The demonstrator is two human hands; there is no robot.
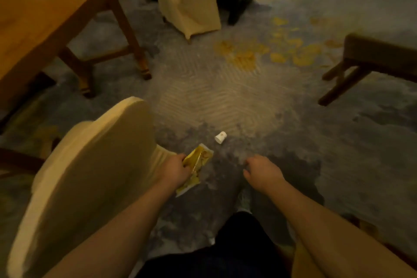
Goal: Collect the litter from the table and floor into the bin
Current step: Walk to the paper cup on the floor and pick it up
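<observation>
- Fingers of the left hand (174, 170) are clamped on a crumpled yellow wrapper (196, 166), held above the carpet (225, 97).
- Right hand (262, 172) is empty, its fingers loosely curled and apart.
- A small white cup (221, 137) lies tipped on the carpet, just beyond both hands, nearer the wrapper's far end.
- A cream chair (90, 165) stands left.

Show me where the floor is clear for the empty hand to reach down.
Bare carpet lies ahead, between the table leg and the bench, beyond the white cup. Also open right of the right hand. Crowded on the left: the chair touches the left hand gripping the yellow wrapper.
</observation>
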